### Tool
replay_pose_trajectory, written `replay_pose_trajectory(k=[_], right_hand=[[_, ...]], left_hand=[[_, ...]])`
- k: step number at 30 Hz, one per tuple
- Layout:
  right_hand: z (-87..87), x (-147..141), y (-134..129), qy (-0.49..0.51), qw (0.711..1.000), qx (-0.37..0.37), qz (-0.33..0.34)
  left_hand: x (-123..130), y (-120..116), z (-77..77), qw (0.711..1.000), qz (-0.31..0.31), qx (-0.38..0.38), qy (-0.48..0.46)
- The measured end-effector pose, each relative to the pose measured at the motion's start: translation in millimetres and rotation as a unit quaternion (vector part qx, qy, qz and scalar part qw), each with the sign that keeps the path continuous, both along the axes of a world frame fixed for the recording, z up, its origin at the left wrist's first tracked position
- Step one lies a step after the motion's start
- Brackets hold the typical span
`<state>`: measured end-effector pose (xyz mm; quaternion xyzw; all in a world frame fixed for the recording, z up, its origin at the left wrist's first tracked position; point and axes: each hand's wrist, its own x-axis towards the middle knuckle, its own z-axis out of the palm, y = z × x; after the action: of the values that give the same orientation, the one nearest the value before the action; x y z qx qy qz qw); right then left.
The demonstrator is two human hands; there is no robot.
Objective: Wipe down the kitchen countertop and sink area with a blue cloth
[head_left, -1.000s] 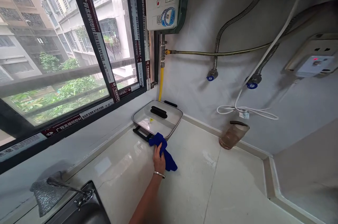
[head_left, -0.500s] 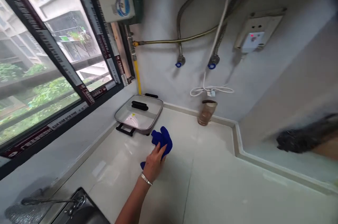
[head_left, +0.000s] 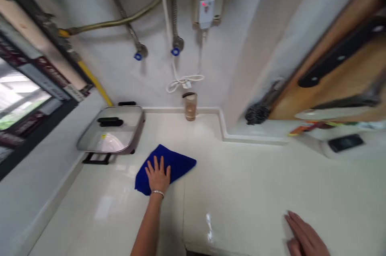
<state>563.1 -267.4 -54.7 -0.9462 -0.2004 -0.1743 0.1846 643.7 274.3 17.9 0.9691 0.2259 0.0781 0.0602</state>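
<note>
A blue cloth (head_left: 177, 164) lies spread on the pale counter, left of the middle. My left hand (head_left: 157, 175), with a bracelet at the wrist, rests flat on it with its fingers spread. The cloth's corners reach out on both sides of the hand. At the lower right, my right hand (head_left: 306, 236) is over the counter. Its fingers are stretched out side by side with nothing seen in them, and part of it is cut off by the frame edge.
An electric pan with a glass lid (head_left: 110, 131) stands left of the cloth. A glass cup (head_left: 190, 107) stands by the back wall, under a coiled white cord (head_left: 185, 81). Knives (head_left: 340, 58) hang at the right, above a white device (head_left: 345, 143).
The cloth was bunched under my left hand and now lies opened out, with the fingers spread on it. My right hand has come into view. The camera has turned right.
</note>
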Motion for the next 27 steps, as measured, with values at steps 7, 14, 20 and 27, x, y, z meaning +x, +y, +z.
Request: replay_pose_trajectory(k=[7,14,20,27], right_hand=[[24.2,3.5,20.5,0.026,0.998,-0.022,-0.046],[24.4,4.0,16.5,0.038,0.998,-0.026,-0.044],[25.4,5.1,18.2,0.019,0.999,-0.020,-0.038],[23.1,5.0,23.6,-0.039,0.996,0.076,-0.039]], left_hand=[[103.3,0.4,3.8,0.999,0.016,0.011,0.050],[136.6,-75.4,4.4,0.996,-0.077,0.016,0.038],[111.1,-193.1,-0.7,0.975,-0.220,-0.031,0.019],[46.6,-307.3,-2.3,0.924,-0.366,-0.113,0.000]])
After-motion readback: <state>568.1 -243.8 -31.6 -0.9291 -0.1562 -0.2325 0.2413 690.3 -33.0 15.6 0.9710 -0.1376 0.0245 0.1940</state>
